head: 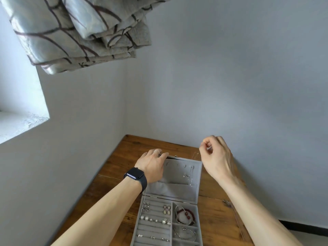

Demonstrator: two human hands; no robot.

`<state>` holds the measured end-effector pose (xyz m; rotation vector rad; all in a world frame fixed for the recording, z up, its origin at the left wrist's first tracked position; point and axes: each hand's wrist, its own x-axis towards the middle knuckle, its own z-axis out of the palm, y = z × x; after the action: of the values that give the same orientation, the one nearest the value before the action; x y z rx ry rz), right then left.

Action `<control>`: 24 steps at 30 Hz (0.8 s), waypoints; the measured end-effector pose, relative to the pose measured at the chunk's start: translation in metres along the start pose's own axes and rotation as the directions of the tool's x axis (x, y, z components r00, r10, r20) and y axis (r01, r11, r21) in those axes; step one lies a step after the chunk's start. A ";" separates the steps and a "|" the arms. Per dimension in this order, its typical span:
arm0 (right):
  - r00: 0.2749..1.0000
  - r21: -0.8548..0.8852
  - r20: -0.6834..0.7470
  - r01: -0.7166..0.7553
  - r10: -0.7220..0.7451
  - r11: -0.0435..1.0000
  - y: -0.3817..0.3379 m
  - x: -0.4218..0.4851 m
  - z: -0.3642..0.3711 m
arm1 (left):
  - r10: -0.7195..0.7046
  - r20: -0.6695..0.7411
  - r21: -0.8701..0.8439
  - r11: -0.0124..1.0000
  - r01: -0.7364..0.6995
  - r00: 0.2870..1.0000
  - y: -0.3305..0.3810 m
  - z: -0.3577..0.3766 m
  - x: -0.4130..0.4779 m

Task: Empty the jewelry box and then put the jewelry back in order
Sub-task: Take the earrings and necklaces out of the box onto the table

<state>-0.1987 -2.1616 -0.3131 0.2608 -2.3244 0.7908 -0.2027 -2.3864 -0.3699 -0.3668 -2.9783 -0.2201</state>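
A grey velvet jewelry box point(171, 215) lies open on the wooden table point(122, 157). Its lid point(175, 189) stands tilted up at the back. My left hand point(152, 164), with a ring and a dark watch on the wrist, grips the lid's top left edge. My right hand point(216, 157) is raised above the lid's right corner, thumb and forefinger pinched on a fine necklace chain point(192, 174) that hangs down against the lid's lining. Several earrings and rings point(154, 219) sit in the left slots. A red bead bracelet point(186, 213) and a silver bangle point(186, 233) lie in the right compartments.
The table stands in a corner, with grey walls close behind it and on the left. A patterned curtain point(79, 32) hangs high at the left above a white window sill point(17, 125). Bare wood shows on both sides of the box.
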 end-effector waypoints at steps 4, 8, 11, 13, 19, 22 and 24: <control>1.000 0.117 -0.012 -0.020 0.021 0.993 -0.016 0.015 -0.032 | 0.001 -0.016 -0.104 0.995 -0.003 1.000 0.014 -0.030 -0.004; 0.997 0.195 0.071 -0.038 0.024 0.980 -0.034 0.017 -0.065 | 0.025 -0.076 -0.349 0.936 -0.050 0.997 0.040 -0.074 -0.011; 0.990 0.205 0.140 -0.018 -0.012 0.979 -0.050 0.011 -0.093 | 0.028 -0.109 -0.613 0.785 -0.090 0.994 0.066 -0.111 -0.027; 0.979 0.212 0.202 -0.020 -0.024 0.977 -0.061 0.002 -0.112 | 0.059 -0.092 -0.757 0.644 -0.108 0.994 0.082 -0.131 -0.043; 0.929 0.197 0.369 -0.097 0.018 0.976 -0.083 -0.050 -0.153 | 0.177 -0.106 -0.778 0.598 -0.193 0.978 0.108 -0.137 -0.108; 0.894 0.224 0.447 -0.100 -0.011 0.969 -0.087 -0.085 -0.164 | 0.215 -0.070 -0.848 0.502 -0.171 0.974 0.113 -0.125 -0.144; 0.877 0.239 0.479 -0.095 -0.032 0.966 -0.087 -0.108 -0.167 | 0.215 -0.027 -0.884 0.452 -0.123 0.976 0.112 -0.116 -0.165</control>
<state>0.0040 -2.1321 -0.2417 0.5932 -2.6856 1.1526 -0.0030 -2.3353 -0.2662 -0.7715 -2.5636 -1.8018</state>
